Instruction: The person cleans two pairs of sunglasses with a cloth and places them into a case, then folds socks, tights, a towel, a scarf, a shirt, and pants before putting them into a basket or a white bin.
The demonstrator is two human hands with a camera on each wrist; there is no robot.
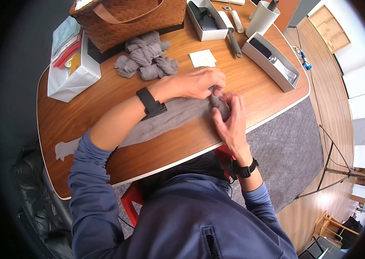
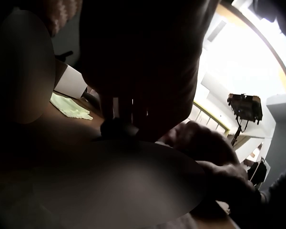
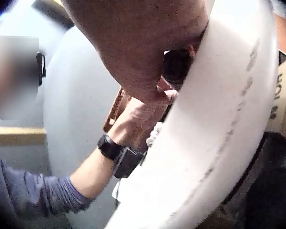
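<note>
A long strip of thin grey cloth [image 1: 169,113] lies across the wooden table, its frayed far-left end flat and its right end wound into a small roll. My left hand [image 1: 200,83] comes over the strip and pinches the top of the roll with curled fingers. Around the right side of that cloth roll [image 1: 222,109], my right hand [image 1: 235,127] curls its thumb and fingers. Both hands meet at the roll, fingertips close together. In the right wrist view the roll's dark end [image 3: 177,67] shows beside the fingers. The left wrist view is very dark.
Behind the strip sits a heap of knotted grey cloth [image 1: 146,56], before a woven basket [image 1: 135,21]. A white bin of folded cloths [image 1: 74,80] stands left. Pale paper notes [image 1: 202,58], a lint roller [image 1: 233,41] and a narrow white box [image 1: 262,60] lie back right.
</note>
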